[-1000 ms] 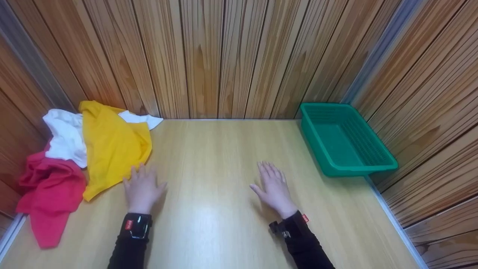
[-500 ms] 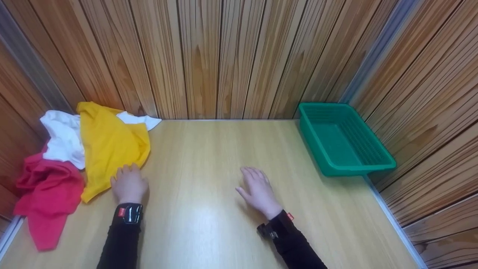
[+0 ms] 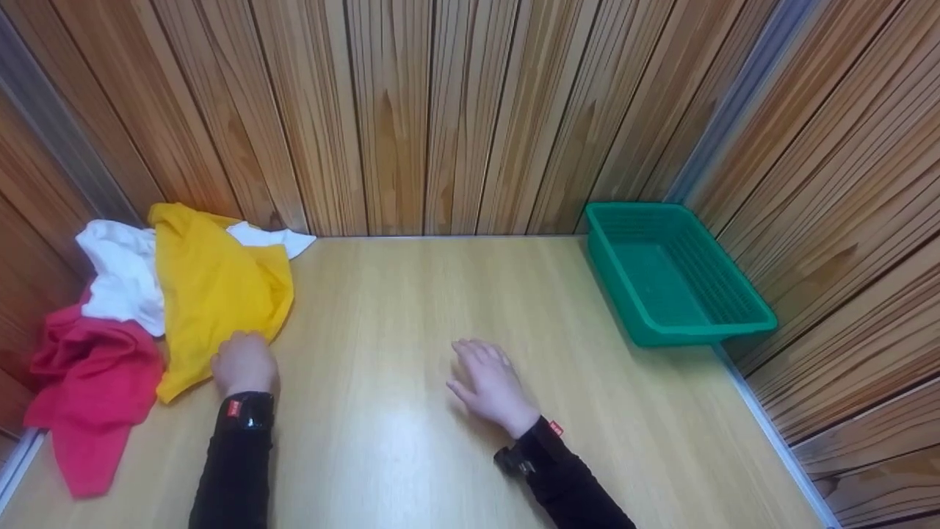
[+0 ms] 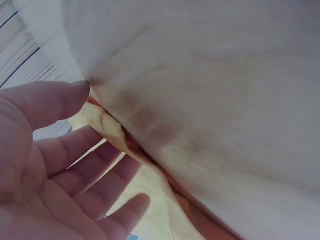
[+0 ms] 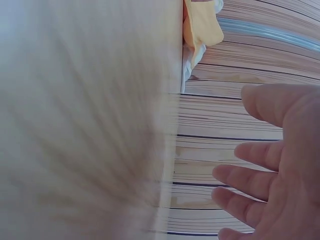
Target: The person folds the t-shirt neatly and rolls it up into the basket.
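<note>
In the head view a yellow cloth (image 3: 220,283) lies at the left, partly over a white cloth (image 3: 125,268). My left hand (image 3: 246,365) is at the yellow cloth's lower right edge. From the left wrist, the thumb (image 4: 60,101) reaches the cloth's edge by the tabletop. The bent fingers lie against the yellow cloth (image 4: 147,192), which shows a stitched seam, and a gap separates them from the thumb. Over the middle of the table hovers my right hand (image 3: 492,386), its fingers relaxed and holding nothing.
A red cloth (image 3: 95,389) lies crumpled at the far left by the side wall. A green plastic basket (image 3: 639,323) stands at the back right corner. Wood-panelled walls (image 3: 396,117) enclose the table (image 3: 382,308) at the back and sides.
My left hand has moved left to the yellow cloth, and its fingers have bent. My right hand has shifted left and slightly nearer. The cloths and basket have stayed put.
</note>
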The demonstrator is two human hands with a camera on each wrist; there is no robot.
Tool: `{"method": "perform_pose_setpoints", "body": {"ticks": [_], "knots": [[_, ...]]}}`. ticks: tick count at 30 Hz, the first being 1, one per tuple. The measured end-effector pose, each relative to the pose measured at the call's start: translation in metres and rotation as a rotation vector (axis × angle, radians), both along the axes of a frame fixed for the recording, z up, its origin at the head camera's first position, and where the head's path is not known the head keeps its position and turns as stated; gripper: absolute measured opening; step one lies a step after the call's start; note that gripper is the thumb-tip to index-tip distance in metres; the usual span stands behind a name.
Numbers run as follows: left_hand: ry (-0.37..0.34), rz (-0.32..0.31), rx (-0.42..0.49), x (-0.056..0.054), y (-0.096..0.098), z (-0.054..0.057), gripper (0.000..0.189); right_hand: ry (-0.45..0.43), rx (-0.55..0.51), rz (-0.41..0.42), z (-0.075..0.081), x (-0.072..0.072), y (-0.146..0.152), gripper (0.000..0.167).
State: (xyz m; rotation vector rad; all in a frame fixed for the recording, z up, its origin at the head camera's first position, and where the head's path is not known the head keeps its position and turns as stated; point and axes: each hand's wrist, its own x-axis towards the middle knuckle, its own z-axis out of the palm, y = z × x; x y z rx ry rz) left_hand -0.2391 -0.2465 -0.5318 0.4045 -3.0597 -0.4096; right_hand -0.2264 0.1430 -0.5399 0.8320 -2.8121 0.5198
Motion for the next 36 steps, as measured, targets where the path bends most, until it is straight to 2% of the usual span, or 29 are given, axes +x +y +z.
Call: {"method": "perform_pose_setpoints", "body": {"ticks": [6,12,15,19,22,26,29,32,36], "knots": [[0.044,0.013,-0.011,-0.005,-0.005,-0.005,0.015,-0.009,0.019,0.016,0.0,0.0,-0.003,0.067],[0.116,-0.032,0.049,-0.001,-0.004,-0.001,0.014,-0.021,0.029,0.015,0.0,-0.001,-0.005,0.067],[0.144,-0.044,0.092,0.0,0.001,0.006,0.015,-0.022,0.026,0.013,0.0,-0.001,-0.005,0.067],[0.246,-0.059,0.153,-0.003,0.011,0.017,0.013,-0.01,0.023,0.014,-0.001,-0.001,-0.006,0.066],[0.338,-0.074,0.229,-0.005,0.021,0.026,0.012,0.0,0.019,0.017,-0.002,-0.001,-0.007,0.065],[0.415,-0.105,0.334,-0.008,0.037,0.038,0.012,-0.005,-0.003,0.021,-0.001,-0.001,-0.006,0.065],[0.435,-0.122,0.401,-0.009,0.048,0.047,0.014,-0.017,-0.015,0.018,0.0,-0.001,-0.006,0.066],[0.411,-0.13,0.484,-0.009,0.06,0.054,0.017,-0.035,-0.022,0.004,0.001,-0.001,-0.005,0.066],[0.422,-0.159,0.569,-0.008,0.076,0.058,0.017,-0.051,-0.035,-0.011,0.003,-0.001,-0.004,0.066]]}}
